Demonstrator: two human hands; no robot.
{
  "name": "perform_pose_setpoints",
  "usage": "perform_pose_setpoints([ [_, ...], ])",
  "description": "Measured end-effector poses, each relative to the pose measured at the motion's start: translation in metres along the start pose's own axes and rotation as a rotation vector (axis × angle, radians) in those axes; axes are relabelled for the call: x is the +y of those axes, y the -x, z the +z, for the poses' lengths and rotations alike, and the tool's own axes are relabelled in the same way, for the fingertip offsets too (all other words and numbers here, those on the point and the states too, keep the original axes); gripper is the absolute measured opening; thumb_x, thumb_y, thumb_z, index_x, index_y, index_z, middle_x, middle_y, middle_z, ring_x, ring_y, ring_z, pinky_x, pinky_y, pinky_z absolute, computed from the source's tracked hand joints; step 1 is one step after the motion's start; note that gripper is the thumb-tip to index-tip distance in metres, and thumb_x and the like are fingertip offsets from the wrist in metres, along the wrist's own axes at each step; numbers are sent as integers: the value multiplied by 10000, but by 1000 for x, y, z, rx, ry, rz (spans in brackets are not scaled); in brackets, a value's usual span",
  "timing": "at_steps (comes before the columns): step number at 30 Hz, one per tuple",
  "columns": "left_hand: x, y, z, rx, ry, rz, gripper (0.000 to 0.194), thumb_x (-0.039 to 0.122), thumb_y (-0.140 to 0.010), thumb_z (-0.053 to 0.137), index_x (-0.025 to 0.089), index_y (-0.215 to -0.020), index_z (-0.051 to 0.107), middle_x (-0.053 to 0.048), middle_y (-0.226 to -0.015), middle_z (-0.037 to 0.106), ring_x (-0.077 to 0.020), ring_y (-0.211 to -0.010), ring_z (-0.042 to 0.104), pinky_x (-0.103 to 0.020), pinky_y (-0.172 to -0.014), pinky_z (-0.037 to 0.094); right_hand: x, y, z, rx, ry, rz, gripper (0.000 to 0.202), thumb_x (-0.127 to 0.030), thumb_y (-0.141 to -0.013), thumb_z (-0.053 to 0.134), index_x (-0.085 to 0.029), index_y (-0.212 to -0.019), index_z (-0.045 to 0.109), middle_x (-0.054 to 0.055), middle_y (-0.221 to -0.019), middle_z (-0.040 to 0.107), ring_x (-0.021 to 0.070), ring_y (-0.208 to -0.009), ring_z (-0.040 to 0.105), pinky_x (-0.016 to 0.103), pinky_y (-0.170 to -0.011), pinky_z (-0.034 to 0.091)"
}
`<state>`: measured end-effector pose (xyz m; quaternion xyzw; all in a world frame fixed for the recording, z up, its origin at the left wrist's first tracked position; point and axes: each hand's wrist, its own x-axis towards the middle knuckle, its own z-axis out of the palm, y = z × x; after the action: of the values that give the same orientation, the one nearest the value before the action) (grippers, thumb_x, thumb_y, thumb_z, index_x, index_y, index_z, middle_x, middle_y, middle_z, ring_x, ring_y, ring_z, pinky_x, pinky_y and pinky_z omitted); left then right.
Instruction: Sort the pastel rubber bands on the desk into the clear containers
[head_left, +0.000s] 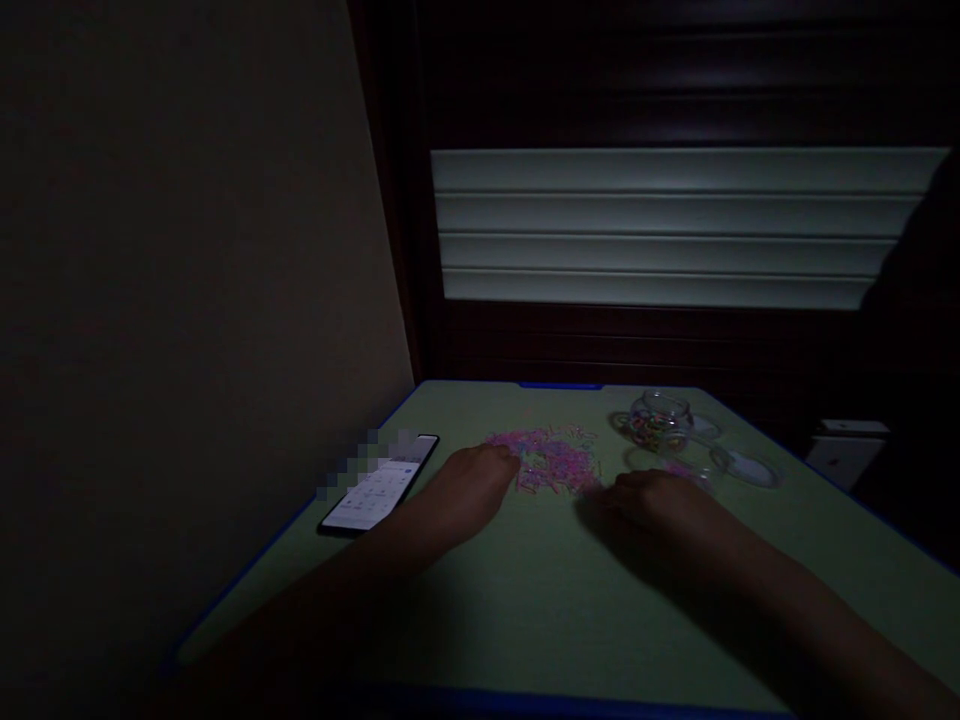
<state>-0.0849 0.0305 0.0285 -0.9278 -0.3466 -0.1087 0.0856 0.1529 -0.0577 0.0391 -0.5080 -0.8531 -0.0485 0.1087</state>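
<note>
A loose heap of small, thin pink and purple pieces [559, 462] lies spread on the table; the dim light hides their exact kind. My left hand [476, 482] is at the heap's left edge, fingers curled together and fingertips hidden. Just right of the heap, low over the table, my right hand [649, 497] has its fingers bent and pressed together. Whatever either hand pinches is too small or too dark to make out. Beyond my right hand is a clear container [694, 475] with some pink pieces in it. Behind that stands a clear jar [660, 422] holding multicoloured pieces.
Clear round lids [750, 468] lie by the containers at the right. A phone [375, 495] with a lit screen rests near the left edge. The pale green table [510, 620] has a blue rim, with a wall [225, 250] to its left. A white box [847, 455] stands beyond the right edge.
</note>
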Motion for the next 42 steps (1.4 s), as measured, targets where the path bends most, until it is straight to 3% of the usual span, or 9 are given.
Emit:
perform_pose_setpoints([
  [7, 6, -1, 2, 26, 7, 101, 210, 80, -884, 406, 145, -938, 599, -71, -961, 604, -180, -927, 554, -312, -830, 440, 0, 0, 0, -4, 10, -3, 256, -187, -896, 406, -181, -773, 630, 36, -765, 646, 120, -668, 581, 234, -602, 377],
  [20, 16, -3, 11, 68, -90, 207, 154, 124, -910, 433, 157, -859, 575, -36, -906, 564, -171, -860, 504, -295, -778, 420, 2, -1, 5, 0, 27, -22, 250, -220, -902, 405, -184, -777, 618, 32, -727, 629, 107, -608, 549, 230, -562, 339],
  [42, 17, -3, 9, -2, -162, 160, 161, 100, -892, 436, 157, -918, 584, -45, -910, 587, -184, -869, 526, -310, -775, 416, 7, -1, 8, 10, -29, -42, 247, -243, -901, 410, -180, -774, 613, 43, -724, 616, 112, -603, 525, 253, -558, 328],
])
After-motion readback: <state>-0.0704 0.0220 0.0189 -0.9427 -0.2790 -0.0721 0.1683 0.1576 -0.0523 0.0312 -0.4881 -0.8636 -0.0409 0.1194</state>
